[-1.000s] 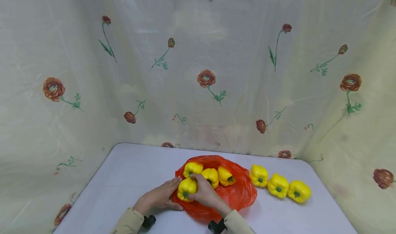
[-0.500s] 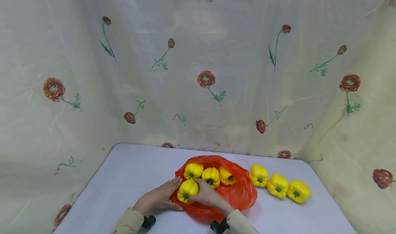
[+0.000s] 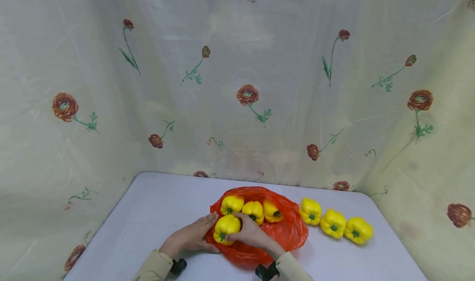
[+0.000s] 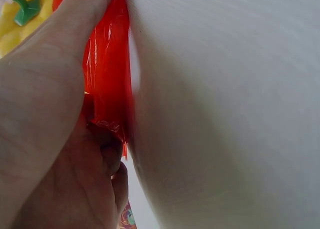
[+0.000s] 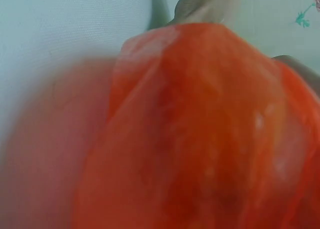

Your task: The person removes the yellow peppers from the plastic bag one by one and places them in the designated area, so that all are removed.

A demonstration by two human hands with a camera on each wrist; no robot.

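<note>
My right hand (image 3: 249, 232) pinches a yellow bell pepper (image 3: 224, 228) with a green stem, its thumb near the stem and its fingers on the far side. This pepper sits in the left part of a red plastic bag (image 3: 283, 235), which lies spread on the table with its mouth open. Three more yellow bell peppers (image 3: 253, 211) lie behind it in the bag. Along the bag's left edge my left hand (image 3: 193, 233) holds the film between thumb and fingers. Red film (image 4: 107, 64) shows between them in the left wrist view. Blurred bag film (image 5: 210, 124) fills most of the right wrist view.
Three yellow bell peppers (image 3: 333, 223) stand in a slanting row on the table, right of the bag. The white table (image 3: 159, 198) is enclosed at the back and sides by a flowered curtain (image 3: 282, 107).
My right hand and the pepper in its fingers have shifted slightly to the right. The peppers behind have rolled a little within the bag. My left hand has stayed in place.
</note>
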